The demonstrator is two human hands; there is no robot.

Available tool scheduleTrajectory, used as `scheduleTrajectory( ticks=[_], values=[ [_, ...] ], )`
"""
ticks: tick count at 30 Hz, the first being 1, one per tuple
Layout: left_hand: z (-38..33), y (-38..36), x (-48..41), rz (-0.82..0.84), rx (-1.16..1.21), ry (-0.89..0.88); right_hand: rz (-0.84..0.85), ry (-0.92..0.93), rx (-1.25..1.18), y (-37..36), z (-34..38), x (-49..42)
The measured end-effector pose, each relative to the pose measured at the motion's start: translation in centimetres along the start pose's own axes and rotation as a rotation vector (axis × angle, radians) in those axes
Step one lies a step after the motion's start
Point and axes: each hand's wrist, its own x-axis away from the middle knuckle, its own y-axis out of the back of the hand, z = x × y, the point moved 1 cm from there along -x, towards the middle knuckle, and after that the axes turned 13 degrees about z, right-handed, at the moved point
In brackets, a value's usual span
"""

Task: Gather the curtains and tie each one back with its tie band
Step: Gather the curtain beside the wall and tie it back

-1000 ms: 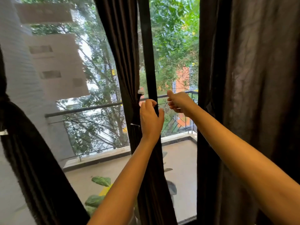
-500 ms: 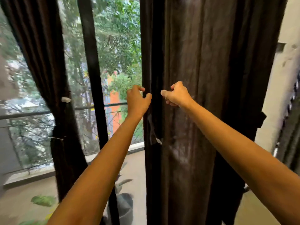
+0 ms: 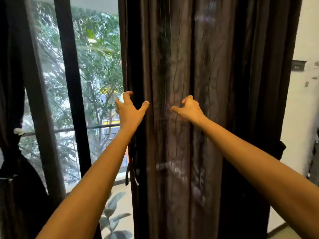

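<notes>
**One curtain tied, the second not yet gathered**

Your left hand (image 3: 130, 110) had spread wide since half a second earlier. Its thumb lay on the front of the loose, dark brown pleated fabric curtain (image 3: 189, 66) and its fingers hooked past the left edge, not clamped. Your right hand (image 3: 189, 110) lay curled against the front; I cannot tell whether it pinched a fold. The thin dark tie band (image 3: 127, 171) dangled unused below your left wrist. Farther left, the other dark curtain (image 3: 12, 157) hung already cinched, so one tie-back remained.
</notes>
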Motion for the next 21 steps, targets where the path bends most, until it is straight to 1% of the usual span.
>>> scheduleTrajectory(
  ticks=[3, 7, 9, 11, 13, 16, 21],
  values=[
    [-1.0, 0.6, -2.0, -0.014, -0.033, -0.011, -0.090, 0.077, 0.060, 0.5, 0.1, -1.7],
    [-2.4, 0.7, -4.2, -0.009, -0.083, -0.010, -0.291, 0.194, 0.184, 1.1, 0.3, -3.8],
    [-3.1, 0.5, -5.4, -0.027, -0.109, -0.028, -0.406, 0.217, 0.195, 1.8, 0.5, -5.0],
    [-3.8, 0.6, -6.6, -0.057, -0.154, -0.067, -0.483, 0.227, 0.176, 2.7, 1.1, -6.3],
    [-4.8, 0.9, -7.9, -0.082, -0.201, -0.114, -0.501, 0.239, 0.151, 3.8, 2.0, -7.5],
    [-6.3, 1.6, -10.2, -0.105, -0.246, -0.160, -0.445, 0.291, 0.084, 5.8, 3.8, -9.3],
    [-8.3, 3.1, -13.4, -0.143, -0.241, -0.127, -0.376, 0.361, -0.008, 9.0, 6.3, -11.6]
  ],
)
